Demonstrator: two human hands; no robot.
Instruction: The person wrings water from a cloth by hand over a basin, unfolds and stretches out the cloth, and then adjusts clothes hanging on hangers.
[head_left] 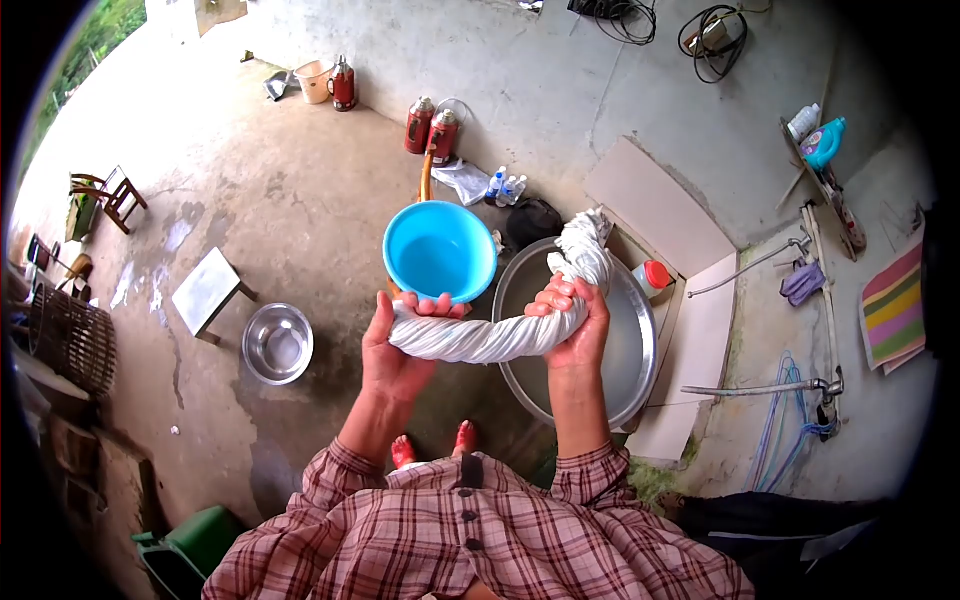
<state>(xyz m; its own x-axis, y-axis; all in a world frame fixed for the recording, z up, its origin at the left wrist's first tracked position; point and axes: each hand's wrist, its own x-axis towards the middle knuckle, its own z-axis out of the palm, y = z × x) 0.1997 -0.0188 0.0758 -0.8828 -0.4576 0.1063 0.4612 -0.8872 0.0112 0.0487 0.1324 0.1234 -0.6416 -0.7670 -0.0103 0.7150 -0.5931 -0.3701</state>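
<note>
A white cloth (pixel 480 340), twisted into a thick rope, stretches between my two hands. My left hand (pixel 398 350) is wrapped round its left end, the fingertips curling over the top. Farther along, my right hand (pixel 578 325) grips the cloth, and the loose bunched end sticks up beyond it. Below my right hand is a large metal basin (pixel 648 345) that looks to have cloudy water in it. A bright blue plastic basin (pixel 440 245) stands just beyond my left hand. The palm side of the cloth is partly hidden by my fingers.
On the left stand a small white-topped stool (pixel 212 290) and a steel bowl (pixel 278 345). Red thermos flasks (pixel 442 135) stand by the wall. To the right, a metal tap (pixel 740 388) juts out near a red-lidded jar (pixel 652 275). A green bin (pixel 195 550) sits at lower left.
</note>
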